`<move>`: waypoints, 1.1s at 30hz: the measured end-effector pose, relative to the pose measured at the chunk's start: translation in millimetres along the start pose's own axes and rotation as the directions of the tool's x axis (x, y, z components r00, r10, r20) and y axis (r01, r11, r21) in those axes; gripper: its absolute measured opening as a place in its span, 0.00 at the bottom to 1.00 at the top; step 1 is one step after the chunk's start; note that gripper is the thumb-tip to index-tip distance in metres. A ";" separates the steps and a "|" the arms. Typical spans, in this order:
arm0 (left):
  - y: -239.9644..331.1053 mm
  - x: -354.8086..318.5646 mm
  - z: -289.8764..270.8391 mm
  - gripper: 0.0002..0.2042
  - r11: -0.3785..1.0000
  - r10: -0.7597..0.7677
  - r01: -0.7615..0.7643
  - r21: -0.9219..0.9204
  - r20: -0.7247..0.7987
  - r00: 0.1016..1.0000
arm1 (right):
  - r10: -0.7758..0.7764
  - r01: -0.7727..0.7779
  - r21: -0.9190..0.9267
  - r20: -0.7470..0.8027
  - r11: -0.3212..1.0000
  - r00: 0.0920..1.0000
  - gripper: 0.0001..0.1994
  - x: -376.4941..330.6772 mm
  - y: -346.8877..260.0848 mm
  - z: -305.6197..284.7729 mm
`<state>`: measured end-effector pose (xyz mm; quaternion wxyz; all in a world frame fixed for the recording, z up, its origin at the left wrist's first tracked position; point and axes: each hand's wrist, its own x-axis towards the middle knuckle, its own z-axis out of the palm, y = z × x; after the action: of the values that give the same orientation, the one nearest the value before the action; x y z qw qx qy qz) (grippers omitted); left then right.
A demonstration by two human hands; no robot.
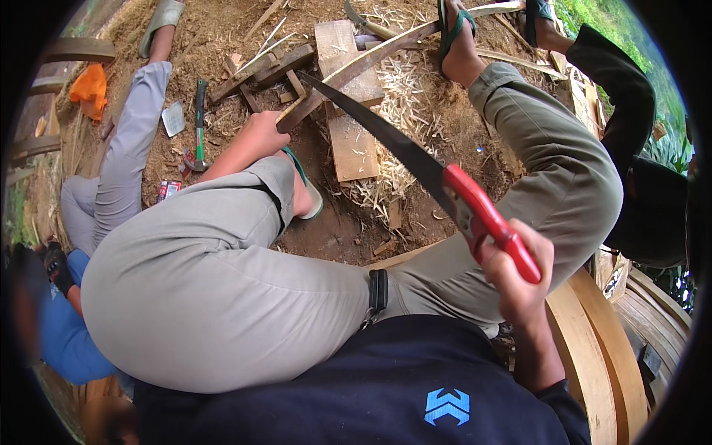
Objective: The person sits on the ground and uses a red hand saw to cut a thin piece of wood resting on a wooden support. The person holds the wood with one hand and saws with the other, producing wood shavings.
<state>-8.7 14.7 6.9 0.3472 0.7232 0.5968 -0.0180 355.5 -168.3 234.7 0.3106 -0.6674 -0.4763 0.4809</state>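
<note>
My right hand (521, 271) is wrapped round the red handle of a hand saw (400, 148). The saw's dark blade points away to the far left, its tip crossing over a curved wooden strip (348, 70). Whether the teeth touch the wood, I cannot tell. At the strip's near left end, my left hand (263, 135) is closed on it, beside my left foot. The strip lies across a thick wooden block (354, 152) and runs to the far right, by my right sandal (454, 30).
A green-handled hammer (200, 122) and an orange cloth (89, 90) lie left. Wood offcuts (285, 65) and shavings (404, 104) surround the block. One person in blue (70, 334) sits left; another in black (630, 111) is right. Curved planks (593, 356) rest near right.
</note>
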 end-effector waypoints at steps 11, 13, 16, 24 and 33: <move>-13.7 18.1 6.1 0.14 0.990 -0.009 0.031 -0.140 0.155 0.988 | -0.397 0.383 -0.277 0.009 0.881 0.918 0.05 1.9 6.0 -10.3; -4.7 21.4 4.1 0.13 0.993 0.011 0.013 -0.115 0.207 0.978 | -0.437 0.417 -0.323 0.010 0.850 0.899 0.03 1.2 12.8 1.0; -12.2 16.9 6.3 0.13 0.988 -0.035 0.069 -0.136 0.239 0.970 | -0.287 0.289 -0.229 0.041 0.930 0.957 0.03 2.5 23.1 11.5; -7.9 17.4 6.0 0.14 0.992 -0.081 0.099 -0.083 0.198 0.977 | -0.126 0.127 -0.038 0.020 0.991 0.992 0.03 -8.1 62.6 15.9; -10.7 20.7 7.8 0.14 0.991 -0.056 0.082 -0.106 0.226 0.973 | -0.099 0.099 0.011 0.012 0.995 0.995 0.04 -6.3 65.8 17.3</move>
<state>-9.0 28.8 -13.3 0.4516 0.6743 0.5792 -0.0767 361.0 -198.2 173.5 0.3344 -0.6382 -0.5081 0.4718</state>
